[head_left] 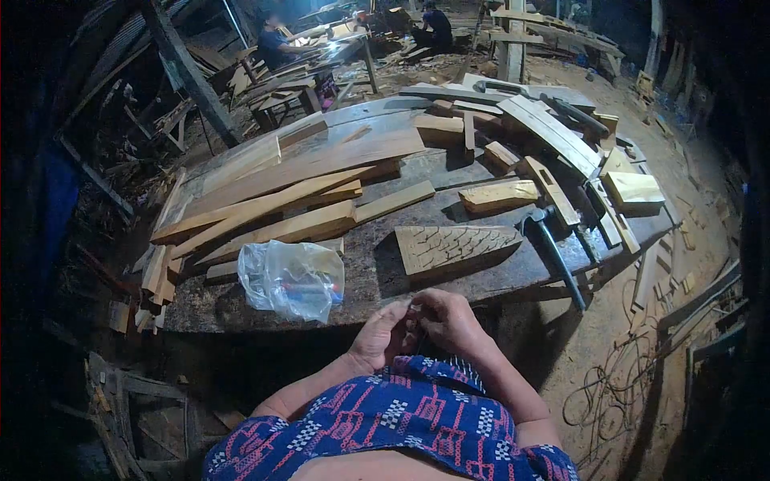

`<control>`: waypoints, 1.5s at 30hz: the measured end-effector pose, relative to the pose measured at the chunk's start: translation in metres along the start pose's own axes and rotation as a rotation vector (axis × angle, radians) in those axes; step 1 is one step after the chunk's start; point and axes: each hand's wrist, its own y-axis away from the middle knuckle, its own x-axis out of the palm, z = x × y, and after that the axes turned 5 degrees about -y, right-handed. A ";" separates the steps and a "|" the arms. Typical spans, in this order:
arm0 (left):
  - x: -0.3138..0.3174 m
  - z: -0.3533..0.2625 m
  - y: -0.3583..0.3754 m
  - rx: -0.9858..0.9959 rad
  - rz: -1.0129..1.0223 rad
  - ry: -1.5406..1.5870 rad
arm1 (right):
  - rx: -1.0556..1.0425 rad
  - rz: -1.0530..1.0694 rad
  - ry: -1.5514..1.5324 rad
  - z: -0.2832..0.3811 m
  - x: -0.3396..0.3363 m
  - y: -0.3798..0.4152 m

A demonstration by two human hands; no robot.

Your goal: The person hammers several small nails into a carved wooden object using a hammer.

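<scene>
My left hand [378,335] and my right hand [451,319] meet in front of my body, just short of the workbench [361,276] edge. The fingers of both are curled in against each other. Whatever they hold between them, if anything, is too small or hidden to name. Just beyond them lies a wooden block [453,250], its top covered with scale-like dark marks. To the left rests a clear plastic bag [289,272] with blue and red items inside. A hammer-like tool [559,260] lies on the right, its handle pointing toward me.
Long boards and strips [313,172] cover the bench's left side. Short wood blocks [499,196] and a pale plank [553,132] occupy its far right. Offcuts and a coiled cable [601,401] lie on the floor. Two people [434,29] sit among wood in the background.
</scene>
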 end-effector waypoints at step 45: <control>0.034 0.009 -0.032 -0.067 0.345 0.379 | -0.152 -0.296 0.432 -0.017 -0.020 0.051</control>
